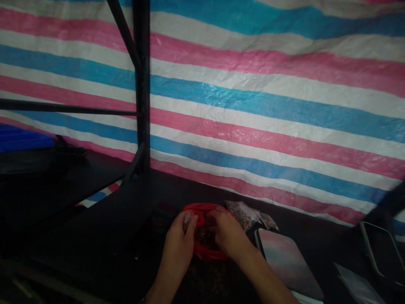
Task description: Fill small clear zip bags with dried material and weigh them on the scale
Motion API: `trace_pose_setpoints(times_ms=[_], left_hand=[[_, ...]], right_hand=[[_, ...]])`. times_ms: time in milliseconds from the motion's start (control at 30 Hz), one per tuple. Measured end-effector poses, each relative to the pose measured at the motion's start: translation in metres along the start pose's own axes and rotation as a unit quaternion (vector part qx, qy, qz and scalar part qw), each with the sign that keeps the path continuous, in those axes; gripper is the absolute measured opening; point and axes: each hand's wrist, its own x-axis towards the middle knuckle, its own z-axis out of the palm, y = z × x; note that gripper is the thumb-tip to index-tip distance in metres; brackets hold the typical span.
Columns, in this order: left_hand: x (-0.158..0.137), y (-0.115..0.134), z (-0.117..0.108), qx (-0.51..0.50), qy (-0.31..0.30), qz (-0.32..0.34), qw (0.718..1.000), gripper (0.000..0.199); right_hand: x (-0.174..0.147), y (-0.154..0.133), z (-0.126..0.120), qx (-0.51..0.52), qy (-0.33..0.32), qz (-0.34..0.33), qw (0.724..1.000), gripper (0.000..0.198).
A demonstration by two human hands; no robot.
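Note:
A red plastic bag [210, 254] stands wide-mouthed on the black surface, with dark small pieces [205, 238] inside. At its left rim, my left hand [179, 237] is closed, pinching what looks like a small clear plastic bag [187, 220]. My right hand [228, 231] reaches over the right rim, its bent fingers down inside the red bag. Its fingertips are dim and partly hidden, so what they hold cannot be made out. Just behind the right hand lie clear bags [243, 214] filled with small brownish pieces.
Right of my forearm sits a flat silvery plate [286, 259], perhaps a scale. Farther right are flat clear bags [359, 285] and a pale-rimmed dark tray [384, 249]. A black rack post [143, 84] rises before a striped sheet [268, 101]. Blue material [23, 138] lies far left.

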Motion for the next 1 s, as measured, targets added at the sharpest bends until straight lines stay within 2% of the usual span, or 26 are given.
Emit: trace_pose_setpoints(times_ms=[200,400,533,633,733,833,933,1000], left_hand=[[-0.001,0.008,-0.006,-0.115,-0.014,-0.073,0.991,0.056],[0.000,0.009,-0.014,-0.145,-0.008,-0.096,0.985,0.064],[0.002,0.009,-0.022,-0.117,0.042,-0.071,0.990,0.072],[-0.005,0.011,-0.024,-0.020,0.071,0.025,0.997,0.069],[-0.017,0.007,-0.020,0.063,0.012,0.110,0.992,0.055],[-0.026,0.001,-0.011,0.099,-0.078,0.120,0.985,0.049],[-0.030,-0.005,-0.003,0.117,-0.112,0.128,0.978,0.050],[-0.030,-0.007,0.002,0.107,-0.123,0.124,0.979,0.051]], right_hand=[[-0.003,0.003,0.008,0.067,0.001,0.001,0.998,0.039],[-0.006,0.007,0.012,0.176,-0.009,0.017,0.984,0.036],[-0.013,0.007,0.000,0.241,-0.009,0.017,0.970,0.034],[-0.024,0.011,-0.014,0.281,0.020,0.003,0.959,0.033],[-0.036,0.017,-0.026,0.349,0.069,-0.019,0.934,0.029],[-0.047,0.018,-0.034,0.376,0.119,-0.024,0.919,0.030],[-0.056,0.014,-0.036,0.305,0.156,-0.056,0.938,0.035],[-0.058,0.010,-0.034,0.238,0.155,-0.092,0.954,0.044]])
